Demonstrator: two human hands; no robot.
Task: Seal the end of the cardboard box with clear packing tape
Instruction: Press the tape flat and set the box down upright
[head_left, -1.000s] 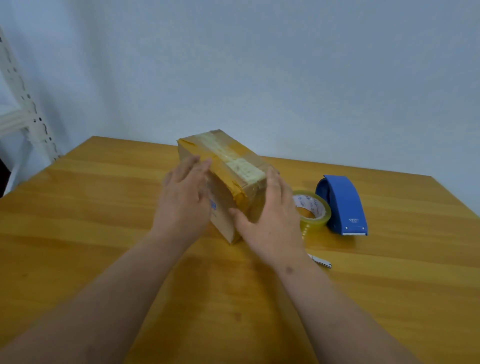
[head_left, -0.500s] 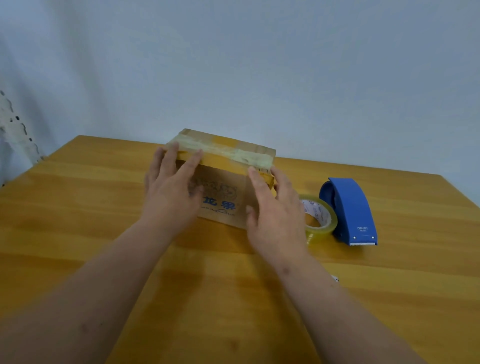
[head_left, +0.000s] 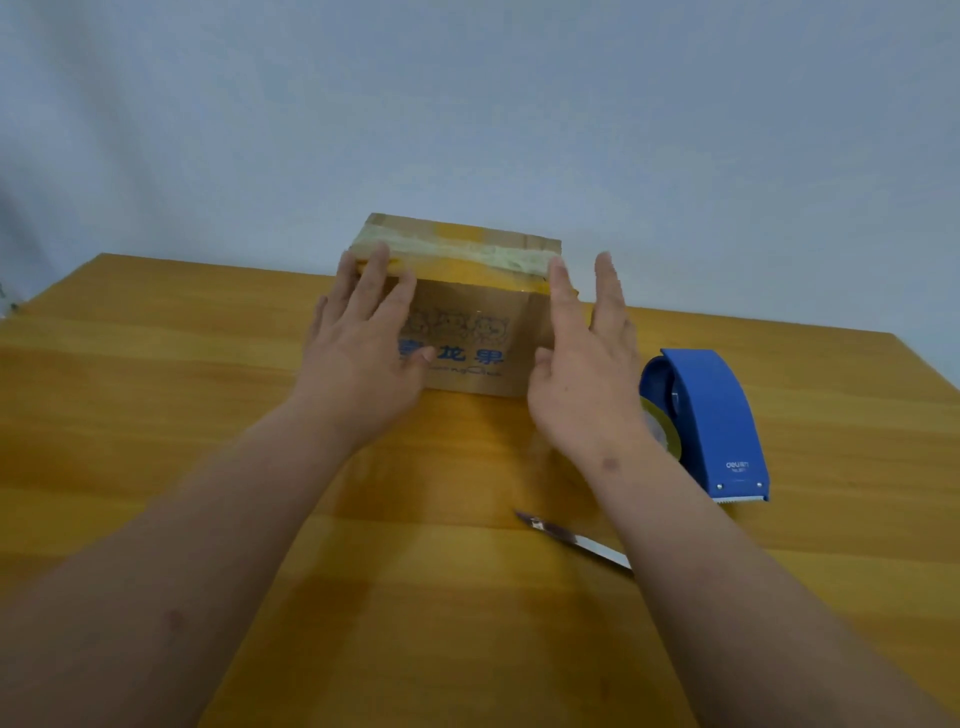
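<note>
A small brown cardboard box (head_left: 470, 306) with blue print on its near face stands on the wooden table (head_left: 156, 405), a strip of old tape running across its top. My left hand (head_left: 363, 343) lies flat against the box's near left side, fingers spread over the top left corner. At the box's right end my right hand (head_left: 587, 358) is held upright with fingers apart, touching or just off the cardboard. A roll of clear packing tape (head_left: 662, 428) sits to the right, half hidden by my right wrist, beside a blue tape dispenser (head_left: 711, 421).
A metal blade of a knife or cutter (head_left: 571, 540) lies on the table near my right forearm, its handle hidden. A plain grey wall rises behind the table's far edge. Bare table stretches left and in front.
The box has been turned from corner-on to face me with its long printed side. My right hand has slid from the front face to the right end, and both hands have flattened.
</note>
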